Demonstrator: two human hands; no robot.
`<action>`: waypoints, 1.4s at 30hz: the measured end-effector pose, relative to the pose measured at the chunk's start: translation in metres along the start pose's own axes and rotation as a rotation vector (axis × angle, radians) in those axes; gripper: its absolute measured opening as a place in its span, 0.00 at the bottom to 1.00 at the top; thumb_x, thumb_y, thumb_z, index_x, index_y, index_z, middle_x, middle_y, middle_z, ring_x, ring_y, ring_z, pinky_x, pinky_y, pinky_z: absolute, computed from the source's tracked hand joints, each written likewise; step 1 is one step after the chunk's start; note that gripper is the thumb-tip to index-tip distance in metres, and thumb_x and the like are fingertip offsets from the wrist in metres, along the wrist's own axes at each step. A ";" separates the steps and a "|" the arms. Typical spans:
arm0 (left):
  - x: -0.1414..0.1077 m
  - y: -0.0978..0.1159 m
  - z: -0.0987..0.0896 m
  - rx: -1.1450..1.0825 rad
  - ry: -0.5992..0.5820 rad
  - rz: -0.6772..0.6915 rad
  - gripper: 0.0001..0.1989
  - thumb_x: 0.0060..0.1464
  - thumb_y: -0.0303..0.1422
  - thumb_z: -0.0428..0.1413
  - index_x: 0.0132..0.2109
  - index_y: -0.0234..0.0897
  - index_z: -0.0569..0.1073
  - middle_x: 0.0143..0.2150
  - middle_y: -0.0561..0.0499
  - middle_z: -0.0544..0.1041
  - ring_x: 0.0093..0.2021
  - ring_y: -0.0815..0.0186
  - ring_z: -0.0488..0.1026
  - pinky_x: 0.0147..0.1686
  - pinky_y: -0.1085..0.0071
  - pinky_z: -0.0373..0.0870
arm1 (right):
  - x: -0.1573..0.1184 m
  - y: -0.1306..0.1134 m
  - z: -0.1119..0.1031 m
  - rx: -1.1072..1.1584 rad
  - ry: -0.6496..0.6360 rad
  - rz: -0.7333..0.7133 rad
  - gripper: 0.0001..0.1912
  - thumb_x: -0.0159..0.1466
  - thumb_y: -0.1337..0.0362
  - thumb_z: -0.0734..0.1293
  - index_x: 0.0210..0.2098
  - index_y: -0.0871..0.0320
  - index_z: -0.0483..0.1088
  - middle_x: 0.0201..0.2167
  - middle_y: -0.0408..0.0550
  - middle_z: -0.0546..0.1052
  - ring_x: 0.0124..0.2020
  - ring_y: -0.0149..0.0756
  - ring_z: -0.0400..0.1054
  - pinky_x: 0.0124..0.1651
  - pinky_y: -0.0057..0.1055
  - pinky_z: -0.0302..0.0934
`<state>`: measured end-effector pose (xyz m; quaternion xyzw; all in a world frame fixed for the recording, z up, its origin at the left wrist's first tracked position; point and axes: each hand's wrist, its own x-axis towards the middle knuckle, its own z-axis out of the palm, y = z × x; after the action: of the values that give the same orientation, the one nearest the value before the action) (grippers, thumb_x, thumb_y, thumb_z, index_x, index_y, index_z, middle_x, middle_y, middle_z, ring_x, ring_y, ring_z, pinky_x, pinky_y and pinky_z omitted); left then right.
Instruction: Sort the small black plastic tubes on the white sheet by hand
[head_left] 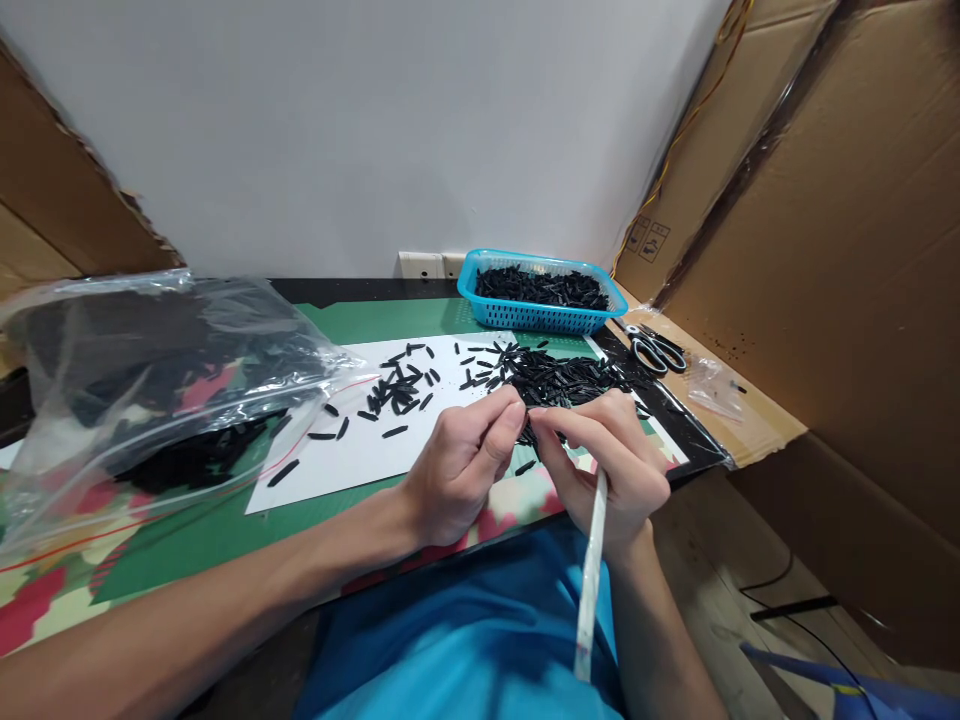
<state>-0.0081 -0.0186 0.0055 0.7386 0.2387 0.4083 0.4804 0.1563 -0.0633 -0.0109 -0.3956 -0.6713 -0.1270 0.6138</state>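
Observation:
My left hand [465, 465] is closed, thumb pressed against the curled index finger. What it pinches, if anything, is too small to make out. My right hand [611, 460] meets it at the fingertips, finger and thumb pinched together. A long, thin white stick [591, 590] is tucked in the right hand's fingers and slants down over the lap; its other end is hidden. Just behind both hands lies a heap of small black strips [562, 378]. Looser black strips [401, 390] are scattered on the white sheet [330, 470] to the left.
A blue basket [540, 318] full of black pieces stands at the back. Scissors [654, 350] and a small plastic bag [716, 388] lie at the right. A large clear zip bag [172, 400] with black pieces covers the left side. Cardboard [847, 250] walls the right.

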 end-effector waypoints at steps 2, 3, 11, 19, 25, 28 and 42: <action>0.001 -0.001 0.000 -0.023 0.021 -0.010 0.22 0.75 0.45 0.49 0.32 0.40 0.62 0.23 0.59 0.60 0.21 0.73 0.56 0.22 0.73 0.56 | 0.002 0.000 0.000 0.026 0.026 0.031 0.11 0.71 0.71 0.71 0.46 0.49 0.81 0.30 0.43 0.80 0.29 0.36 0.71 0.36 0.39 0.64; 0.001 -0.002 0.000 -0.036 0.030 -0.015 0.22 0.75 0.45 0.49 0.33 0.40 0.62 0.24 0.59 0.60 0.22 0.73 0.56 0.21 0.73 0.56 | 0.003 0.001 -0.001 0.036 0.036 0.054 0.10 0.71 0.71 0.71 0.46 0.49 0.80 0.30 0.43 0.79 0.29 0.36 0.70 0.36 0.39 0.64; 0.002 -0.004 0.000 -0.089 0.037 -0.011 0.20 0.75 0.46 0.49 0.34 0.40 0.64 0.24 0.60 0.59 0.21 0.74 0.54 0.20 0.74 0.55 | 0.007 0.035 -0.012 -0.226 -0.402 0.267 0.09 0.74 0.64 0.70 0.36 0.55 0.76 0.32 0.45 0.77 0.37 0.42 0.67 0.43 0.40 0.57; 0.003 -0.002 -0.001 -0.035 0.057 -0.032 0.21 0.74 0.47 0.50 0.34 0.40 0.64 0.23 0.59 0.60 0.21 0.73 0.54 0.20 0.73 0.54 | 0.002 0.044 -0.020 -0.283 -0.721 0.368 0.14 0.73 0.57 0.71 0.56 0.50 0.76 0.53 0.52 0.77 0.55 0.52 0.68 0.57 0.48 0.57; 0.003 -0.003 -0.001 -0.055 0.057 -0.044 0.22 0.74 0.47 0.50 0.33 0.40 0.63 0.24 0.59 0.60 0.21 0.73 0.55 0.21 0.73 0.55 | 0.002 0.045 -0.025 -0.196 -0.763 0.318 0.21 0.68 0.59 0.75 0.59 0.46 0.74 0.61 0.51 0.75 0.65 0.53 0.67 0.67 0.53 0.53; 0.003 -0.004 -0.001 -0.049 0.057 -0.047 0.22 0.74 0.47 0.50 0.33 0.40 0.63 0.24 0.59 0.61 0.21 0.73 0.55 0.21 0.73 0.55 | 0.002 0.046 -0.026 -0.142 -0.720 0.295 0.21 0.66 0.57 0.78 0.58 0.45 0.75 0.62 0.50 0.76 0.66 0.53 0.67 0.69 0.54 0.52; 0.004 -0.004 -0.004 0.075 -0.031 -0.066 0.21 0.75 0.48 0.47 0.34 0.41 0.61 0.24 0.58 0.60 0.23 0.70 0.56 0.23 0.71 0.54 | 0.012 0.019 -0.021 0.215 -0.271 0.256 0.06 0.74 0.66 0.69 0.48 0.50 0.79 0.44 0.46 0.84 0.47 0.43 0.77 0.51 0.42 0.70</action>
<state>-0.0085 -0.0119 0.0044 0.7538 0.2706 0.3717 0.4694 0.1852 -0.0602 -0.0014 -0.4231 -0.7017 0.0787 0.5678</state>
